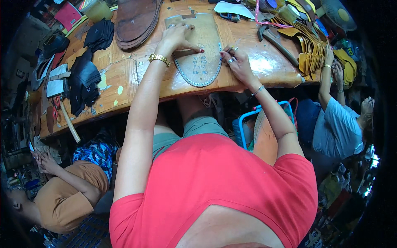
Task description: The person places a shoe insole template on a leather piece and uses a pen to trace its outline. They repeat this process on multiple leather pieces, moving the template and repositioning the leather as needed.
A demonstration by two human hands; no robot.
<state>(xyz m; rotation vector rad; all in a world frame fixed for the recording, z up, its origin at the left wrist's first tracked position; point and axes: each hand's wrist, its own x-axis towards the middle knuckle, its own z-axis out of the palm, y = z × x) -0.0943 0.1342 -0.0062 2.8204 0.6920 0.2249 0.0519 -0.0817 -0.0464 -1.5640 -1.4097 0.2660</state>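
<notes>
A tan leather panel (200,68) with a rounded near end lies flat on the wooden table (132,68). Pale dashes like stitches run along its curved edge, and handwritten marks cover its middle. My left hand (178,39) rests on the panel's upper left part with its fingers spread, thumb reaching toward the middle. At the panel's right edge, my right hand (239,66) has thumb and fingers drawn together. Whatever small thing it may pinch there is too small to make out. A small brown scrap (189,15) sits at the panel's far end.
Brown leather pieces (136,25) are stacked at the back left, beside black pieces (84,78). A hammer (279,47) lies near yellow leather strips (308,49), where another person's hand (328,58) rests. A blue basket (240,130) stands below the table edge. Another person (68,194) sits left.
</notes>
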